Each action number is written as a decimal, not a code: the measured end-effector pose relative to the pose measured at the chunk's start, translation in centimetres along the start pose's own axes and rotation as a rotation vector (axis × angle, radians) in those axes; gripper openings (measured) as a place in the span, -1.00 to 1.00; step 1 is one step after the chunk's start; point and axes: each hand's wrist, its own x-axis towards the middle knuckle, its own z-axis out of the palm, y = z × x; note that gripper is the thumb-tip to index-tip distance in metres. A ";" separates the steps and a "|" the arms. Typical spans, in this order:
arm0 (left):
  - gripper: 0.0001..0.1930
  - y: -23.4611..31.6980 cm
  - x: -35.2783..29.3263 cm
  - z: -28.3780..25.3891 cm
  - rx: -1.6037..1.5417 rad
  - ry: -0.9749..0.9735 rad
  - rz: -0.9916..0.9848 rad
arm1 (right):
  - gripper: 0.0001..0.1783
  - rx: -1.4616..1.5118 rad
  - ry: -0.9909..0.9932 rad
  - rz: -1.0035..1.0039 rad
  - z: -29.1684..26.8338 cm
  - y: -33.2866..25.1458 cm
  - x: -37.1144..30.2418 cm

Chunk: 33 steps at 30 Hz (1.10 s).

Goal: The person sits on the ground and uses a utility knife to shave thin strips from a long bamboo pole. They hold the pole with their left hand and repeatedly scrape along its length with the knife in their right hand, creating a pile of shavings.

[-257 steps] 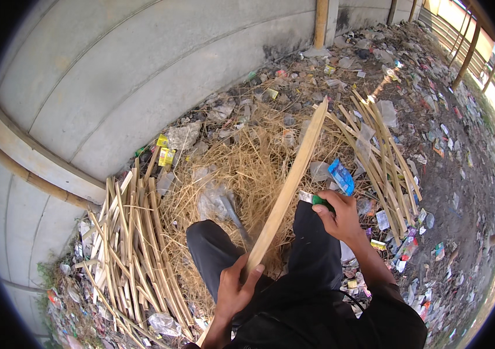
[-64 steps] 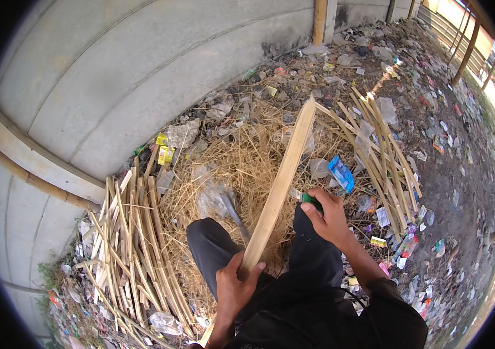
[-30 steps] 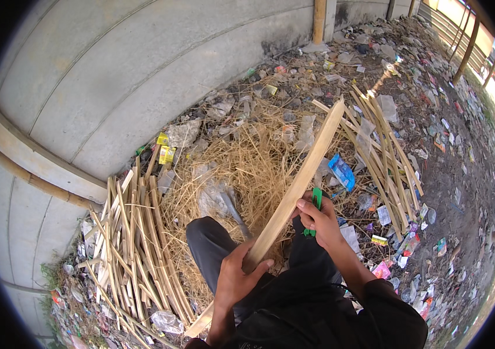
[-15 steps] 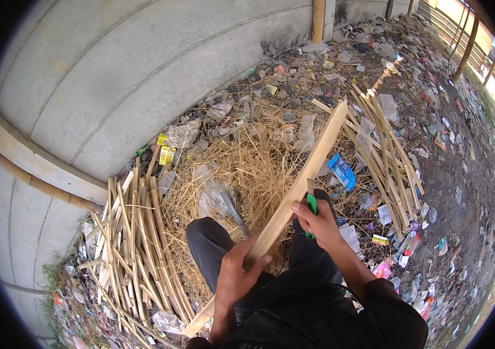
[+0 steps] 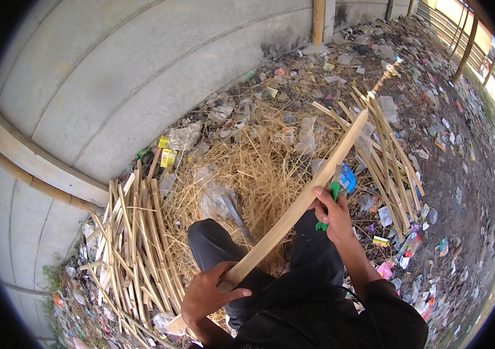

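Note:
A long, flat strip of pale split bamboo (image 5: 297, 217) slants across my lap, its narrowed far end pointing up and right. Around its lower part my left hand (image 5: 211, 294) is closed, with the thumb along the near side. My right hand (image 5: 336, 216) grips a green-handled knife (image 5: 333, 189) whose short blade points away from me beside the strip's right edge. The right fingertips also touch the strip. Straw shavings (image 5: 259, 157) lie heaped beyond my knees. On them rests a long, narrow grey object, perhaps a blade (image 5: 236, 215).
Piles of thin bamboo strips lie to the left (image 5: 137, 244) and right (image 5: 387, 157). A concrete wall (image 5: 142, 75) runs along the left and back. Litter covers the ground, including a blue wrapper (image 5: 347, 178). Wooden poles (image 5: 465, 49) stand at the far right.
The bamboo strip has swung and shifted to the right at its far end. My left hand has moved down and left; my right hand, with the knife, has moved right.

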 end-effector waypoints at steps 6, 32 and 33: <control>-0.41 -1.1 0.8 1.6 -0.068 0.029 -0.088 | -0.63 -0.179 -0.076 -0.074 -0.9 -1.3 0.9; -0.57 3.6 3.9 5.2 -0.501 0.371 -0.040 | -0.64 -1.027 -0.307 -0.949 3.7 -0.6 -3.7; -0.57 3.8 3.9 5.2 -0.494 0.379 -0.050 | -0.64 -1.037 -0.301 -0.951 3.7 -0.7 -3.6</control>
